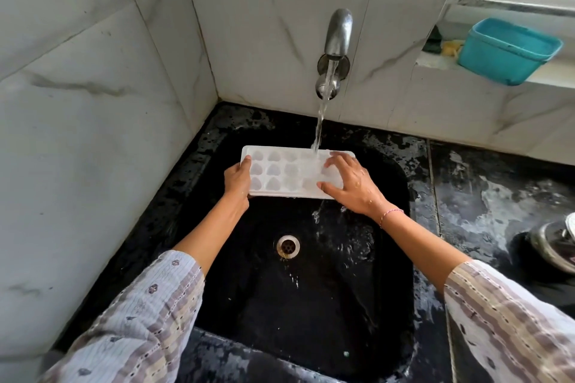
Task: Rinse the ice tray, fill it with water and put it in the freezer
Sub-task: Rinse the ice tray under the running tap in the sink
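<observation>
Both sleeves [140, 314] pushed to mid-forearm: loose, thin cotton, pale lilac-grey with beige and mauve bands, fine stripes, small embroidered motifs. Thin pink thread bracelet [391, 215] on right wrist.

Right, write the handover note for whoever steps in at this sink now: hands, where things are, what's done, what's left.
Left hand: grips the left end of the ice tray.
Right hand: fingers spread over the tray's right end, thumb at its near edge.
Tray: held roughly level over the black sink, cavities up. The tap is running and its stream lands on the tray's far right part, by the right hand's fingers.
Done: rinsing under way.
Left: finish the rinse, fill the cavities, carry the tray to the freezer, which is not in view.
</observation>
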A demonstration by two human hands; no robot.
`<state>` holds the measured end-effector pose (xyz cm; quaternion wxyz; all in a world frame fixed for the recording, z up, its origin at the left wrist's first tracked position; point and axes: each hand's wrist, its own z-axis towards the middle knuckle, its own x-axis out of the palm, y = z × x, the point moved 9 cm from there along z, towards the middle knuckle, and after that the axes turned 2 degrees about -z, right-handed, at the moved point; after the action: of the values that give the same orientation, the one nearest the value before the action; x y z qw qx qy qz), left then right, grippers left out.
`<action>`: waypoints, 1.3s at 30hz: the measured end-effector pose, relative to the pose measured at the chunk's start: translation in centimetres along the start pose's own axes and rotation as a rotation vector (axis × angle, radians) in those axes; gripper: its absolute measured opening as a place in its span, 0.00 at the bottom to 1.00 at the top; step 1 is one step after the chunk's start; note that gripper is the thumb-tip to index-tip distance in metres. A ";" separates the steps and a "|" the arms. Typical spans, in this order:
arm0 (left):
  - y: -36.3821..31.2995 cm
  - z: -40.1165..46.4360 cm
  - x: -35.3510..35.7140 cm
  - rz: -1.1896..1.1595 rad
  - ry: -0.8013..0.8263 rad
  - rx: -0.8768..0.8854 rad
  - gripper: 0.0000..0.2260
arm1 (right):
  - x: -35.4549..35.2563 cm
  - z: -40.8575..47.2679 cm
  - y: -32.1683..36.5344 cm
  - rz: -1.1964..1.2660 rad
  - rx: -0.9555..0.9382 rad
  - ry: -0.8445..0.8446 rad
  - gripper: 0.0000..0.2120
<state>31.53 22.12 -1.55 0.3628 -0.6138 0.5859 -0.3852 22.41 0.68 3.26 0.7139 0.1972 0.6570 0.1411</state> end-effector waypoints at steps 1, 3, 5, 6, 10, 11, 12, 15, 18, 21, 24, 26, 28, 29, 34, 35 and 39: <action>0.3 -0.1 0.2 0.005 0.014 -0.004 0.11 | 0.2 0.4 0.0 -0.054 0.022 0.029 0.23; 0.7 -0.3 0.8 0.026 0.030 -0.004 0.14 | 1.0 1.4 -0.3 -0.172 0.074 0.102 0.23; 1.0 -0.5 1.4 0.037 0.040 -0.010 0.15 | 1.6 2.3 -0.3 -0.219 0.122 0.160 0.21; 1.1 -0.4 1.5 0.034 0.042 -0.014 0.14 | 1.8 2.7 -0.2 -0.212 0.140 0.172 0.20; 1.0 -0.2 1.4 0.012 0.009 0.014 0.11 | 1.8 3.3 0.5 -0.135 0.117 0.155 0.15; 0.8 -0.2 1.2 0.003 -0.008 0.027 0.12 | 1.7 3.2 0.5 -0.123 0.094 0.155 0.15; 0.7 -0.4 1.1 -0.001 -0.018 0.034 0.13 | 1.6 3.1 0.2 -0.124 0.083 0.166 0.16; 1.0 -0.6 1.2 -0.015 -0.018 0.031 0.09 | 1.8 3.0 -0.6 -0.241 0.100 0.213 0.19; 1.2 -0.6 1.2 -0.033 -0.023 0.003 0.09 | 1.7 3.7 0.1 -0.255 0.093 0.167 0.15; 1.3 -0.4 1.1 -0.049 -0.027 0.008 0.11 | 1.5 3.9 0.5 -0.150 0.088 0.141 0.10; 1.0 -0.5 1.0 -0.036 -0.014 0.032 0.11 | 0.7 3.6 0.0 -0.149 0.087 0.085 0.12; 0.8 -0.6 0.9 -0.044 -0.016 0.039 0.09 | 1.1 3.4 -0.1 -0.203 0.102 0.103 0.15; 0.5 -0.7 0.7 -0.047 -0.031 0.040 0.08 | 2.0 3.6 0.1 -0.233 0.111 0.114 0.15; 0.4 -0.7 0.6 -0.050 -0.040 0.040 0.07 | 2.3 3.7 0.4 -0.206 0.111 0.109 0.15; 0.0 -0.4 -1.3 -0.051 -0.120 0.067 0.07 | 3.8 1.9 1.7 -0.068 0.003 0.161 0.22; -0.1 -0.5 -1.6 -0.056 -0.131 0.072 0.07 | 4.0 1.3 1.9 -0.073 -0.026 0.177 0.23; 0.4 -0.6 -1.4 -0.060 -0.099 0.053 0.07 | 3.9 0.6 1.5 -0.205 -0.044 0.171 0.27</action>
<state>30.79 23.50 -1.71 0.3961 -0.6395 0.5381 -0.3804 23.49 3.70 0.55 0.6700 0.1002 0.7290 0.0981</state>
